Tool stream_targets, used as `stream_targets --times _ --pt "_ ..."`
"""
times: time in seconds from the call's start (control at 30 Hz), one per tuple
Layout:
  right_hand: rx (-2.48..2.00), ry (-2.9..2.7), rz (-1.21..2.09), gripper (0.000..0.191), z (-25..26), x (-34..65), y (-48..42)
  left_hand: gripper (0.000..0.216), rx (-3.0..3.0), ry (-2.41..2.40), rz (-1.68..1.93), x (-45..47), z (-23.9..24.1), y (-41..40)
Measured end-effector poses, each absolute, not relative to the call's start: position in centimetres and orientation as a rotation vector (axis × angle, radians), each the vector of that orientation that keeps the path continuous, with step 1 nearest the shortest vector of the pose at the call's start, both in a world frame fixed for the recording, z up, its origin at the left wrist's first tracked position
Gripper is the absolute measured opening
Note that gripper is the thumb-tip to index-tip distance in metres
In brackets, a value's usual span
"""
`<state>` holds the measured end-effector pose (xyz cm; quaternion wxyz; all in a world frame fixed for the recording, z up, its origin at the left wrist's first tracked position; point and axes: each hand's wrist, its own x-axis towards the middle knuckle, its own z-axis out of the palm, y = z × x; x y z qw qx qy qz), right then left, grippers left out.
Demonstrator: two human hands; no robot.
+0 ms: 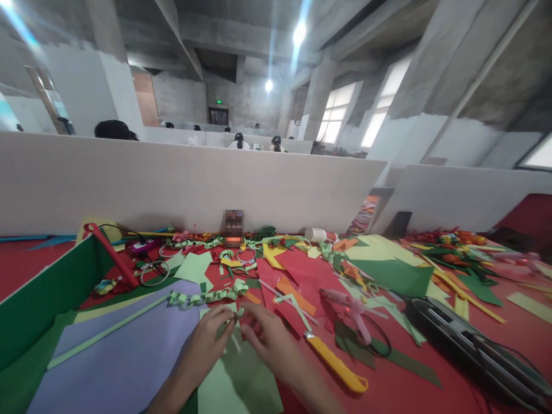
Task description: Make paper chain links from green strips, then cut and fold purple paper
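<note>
My left hand (214, 329) and my right hand (268, 334) meet above a pale green paper sheet (245, 385). Their fingertips pinch a small pale green paper strip (240, 311) between them, mostly covered by the fingers. Just beyond lies a paper chain (207, 296) of linked light green loops. A long, narrow green strip (107, 332) stretches left from it across a purple sheet (125, 356). Right of my right hand, a yellow-handled knife (338, 363) lies on the red table, with a pink glue gun (354, 315) behind it.
A black elongated device (474, 351) with a cable lies at the right. A green upright panel (56, 293) and a red bar (112, 256) stand at the left. Paper scraps and red sheets (302, 276) cover the middle. A white partition (181, 184) closes the back; people sit beyond it.
</note>
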<state>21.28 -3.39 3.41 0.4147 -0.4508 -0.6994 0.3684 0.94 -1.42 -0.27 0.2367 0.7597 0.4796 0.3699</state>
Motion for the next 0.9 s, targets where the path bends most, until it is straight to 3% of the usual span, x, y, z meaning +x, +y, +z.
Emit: stream_targets --times 0.27,0.67,0.9 --pt "-1.071 -1.484 1.053 0.042 -0.8 17.6 0.9 0.021 2.018 1.371 0.974 0.4 -0.1 -1.1" --pt "-1.141 -0.986 0.764 0.053 -1.0 20.0 1.8 0.054 2.278 1.505 0.921 4.8 1.1 5.3" --pt "-1.117 -1.021 0.818 0.05 -1.0 18.6 1.5 0.035 2.222 1.586 0.947 1.6 -0.1 4.3"
